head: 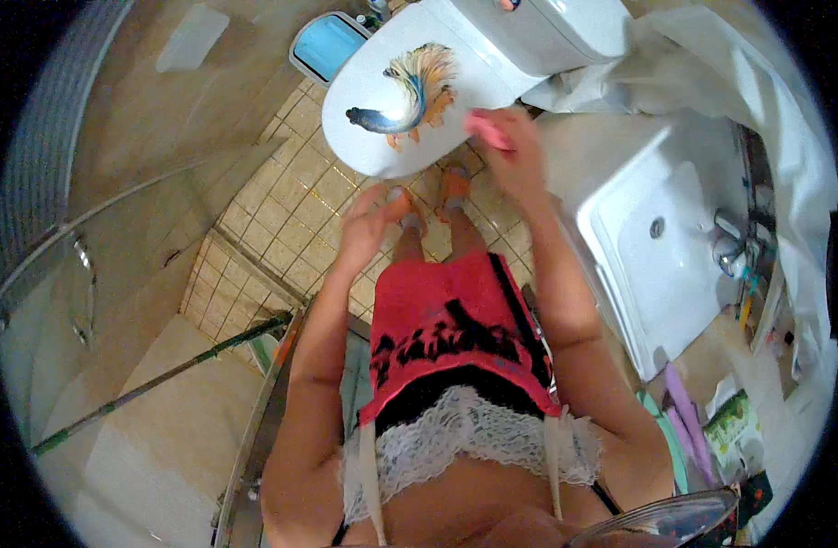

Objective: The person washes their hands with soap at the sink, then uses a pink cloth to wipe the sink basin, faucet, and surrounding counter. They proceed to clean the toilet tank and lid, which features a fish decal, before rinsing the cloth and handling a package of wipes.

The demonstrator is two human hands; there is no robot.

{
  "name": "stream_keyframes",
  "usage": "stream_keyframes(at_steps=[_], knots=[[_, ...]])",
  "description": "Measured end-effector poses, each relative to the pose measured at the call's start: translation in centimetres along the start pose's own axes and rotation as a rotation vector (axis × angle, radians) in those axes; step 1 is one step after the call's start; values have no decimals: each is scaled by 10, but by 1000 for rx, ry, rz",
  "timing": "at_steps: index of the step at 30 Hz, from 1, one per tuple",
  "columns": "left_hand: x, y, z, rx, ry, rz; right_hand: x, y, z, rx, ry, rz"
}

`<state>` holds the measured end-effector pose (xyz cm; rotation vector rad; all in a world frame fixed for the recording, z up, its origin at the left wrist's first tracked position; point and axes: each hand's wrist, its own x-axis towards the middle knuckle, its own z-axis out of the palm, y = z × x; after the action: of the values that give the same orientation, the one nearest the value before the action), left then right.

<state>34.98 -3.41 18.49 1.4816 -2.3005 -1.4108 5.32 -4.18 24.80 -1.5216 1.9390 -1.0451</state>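
Note:
My right hand (518, 161) is shut on a small pink cloth or sponge (486, 129), slightly blurred, beside the right edge of a white toilet lid (354, 151). A fish decal (409, 103) with a blue-and-white body and yellowish fins decorates the lid, which is down. Below the lid's front edge, my left hand (364, 229) hangs over the tiled floor with its fingers apart, holding nothing. Both hands appear clear of the lid, though the right one is very close to it.
A white washbasin (655, 288) with a chrome faucet (731, 257) stands at right. A blue-lidded bin (328, 48) sits left of the toilet tank (535, 34). Glass shower panels (138, 233) fill the left side. Purple and green cloths (690, 425) hang at lower right.

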Motion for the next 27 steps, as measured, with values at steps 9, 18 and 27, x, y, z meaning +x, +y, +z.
stream_keyframes(at_steps=[9,18,27], knots=[[39,-58,19,246,212,-99,-27,146,224,-517,-354,-123],[80,-103,7,536,315,-167,130,238,221,-632,350,-165],[87,-99,-15,473,420,-232,-42,125,273,-463,-596,-553]])
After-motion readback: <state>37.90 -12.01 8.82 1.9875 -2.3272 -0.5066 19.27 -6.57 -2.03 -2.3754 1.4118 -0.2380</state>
